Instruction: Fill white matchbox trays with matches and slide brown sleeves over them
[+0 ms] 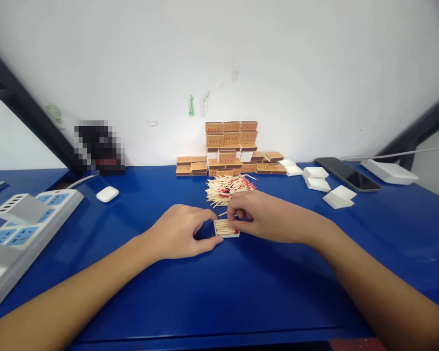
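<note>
A small white matchbox tray [227, 236] lies on the blue table, with several matches [224, 228] side by side in it. Red match heads show at its right end. My left hand [181, 231] grips the tray's left end between thumb and forefinger. Over the right end, my right hand [278, 217] is closed in a pinch, its fingertips at the matches; whatever they hold is hidden. Just behind the tray is a heap of loose matches [221, 190] with red heads, partly covered by my right hand.
Stacked orange matchboxes [231, 139] stand against the wall behind the heap. White empty trays [316, 184] sit to the right, near a black phone [347, 174] and a white box [389, 171]. At left are a power strip [54, 229] and a white earphone case [107, 194].
</note>
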Action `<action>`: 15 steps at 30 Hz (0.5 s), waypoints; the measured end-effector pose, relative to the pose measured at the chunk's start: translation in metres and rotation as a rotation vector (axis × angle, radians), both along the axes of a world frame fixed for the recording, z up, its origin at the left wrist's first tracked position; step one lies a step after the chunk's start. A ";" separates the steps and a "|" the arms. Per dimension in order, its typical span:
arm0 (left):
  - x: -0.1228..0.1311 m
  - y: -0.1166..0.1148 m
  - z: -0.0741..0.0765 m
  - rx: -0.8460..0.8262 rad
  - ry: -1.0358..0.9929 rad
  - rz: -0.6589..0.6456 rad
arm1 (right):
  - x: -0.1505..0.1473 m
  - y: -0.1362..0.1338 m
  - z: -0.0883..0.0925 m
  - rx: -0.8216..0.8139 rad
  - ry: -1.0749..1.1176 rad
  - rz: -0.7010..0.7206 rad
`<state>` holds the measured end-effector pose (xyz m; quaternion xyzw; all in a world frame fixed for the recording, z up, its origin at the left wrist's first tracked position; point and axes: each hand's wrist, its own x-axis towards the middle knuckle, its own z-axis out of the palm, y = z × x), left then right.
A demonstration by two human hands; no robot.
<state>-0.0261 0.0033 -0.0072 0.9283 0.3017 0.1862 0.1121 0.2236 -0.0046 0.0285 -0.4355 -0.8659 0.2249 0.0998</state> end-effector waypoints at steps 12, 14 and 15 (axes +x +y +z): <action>0.000 -0.002 0.000 0.012 -0.018 -0.003 | 0.007 0.011 0.001 0.196 -0.011 -0.041; 0.000 -0.002 0.000 0.006 -0.016 -0.011 | 0.008 0.014 -0.002 0.195 -0.029 -0.031; 0.000 -0.002 0.000 0.002 -0.013 -0.015 | 0.008 0.015 -0.004 0.180 -0.038 -0.027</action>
